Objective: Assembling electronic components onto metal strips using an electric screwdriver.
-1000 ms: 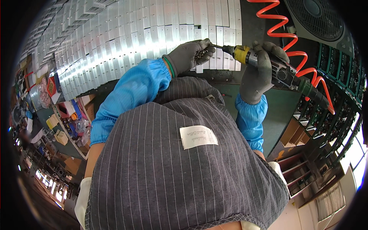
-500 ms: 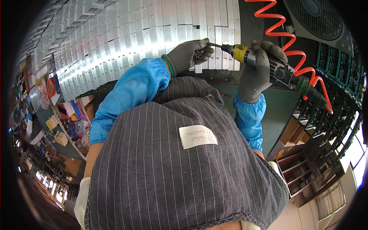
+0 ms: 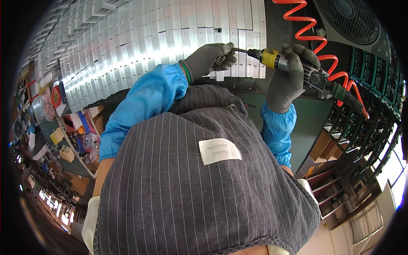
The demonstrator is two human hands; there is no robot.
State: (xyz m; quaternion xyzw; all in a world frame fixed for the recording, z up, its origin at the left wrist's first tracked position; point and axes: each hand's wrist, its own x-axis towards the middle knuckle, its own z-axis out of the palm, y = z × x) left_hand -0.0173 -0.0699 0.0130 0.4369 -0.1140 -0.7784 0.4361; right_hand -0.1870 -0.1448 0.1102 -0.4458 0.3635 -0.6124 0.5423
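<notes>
My left hand [image 3: 206, 61], in a grey glove, curls around a small bunch of metal screws [image 3: 219, 60]. Its thumb and forefinger are at the tip of a thin driver bit; a single screw there is too small to make out. My right hand [image 3: 285, 83], gloved alike, grips an air screwdriver [image 3: 269, 58] with a yellow collar, held level with its bit pointing left. A coiled red hose [image 3: 313, 37] hangs by its rear end. Beneath and beyond both hands lie rows of silver metal strips [image 3: 165, 42] with small holes.
A fan with a round grille [image 3: 350, 21] is at the far right. Below it stand green racks [image 3: 369, 80] holding dark parts. On the left, a shelf [image 3: 80, 142] carries boxes and plastic bags. The dark green table edge [image 3: 312, 117] runs beside my right sleeve.
My right hand and the screwdriver have shifted slightly to the right. The left hand stays nearly in place, its fingers a little changed around the screws.
</notes>
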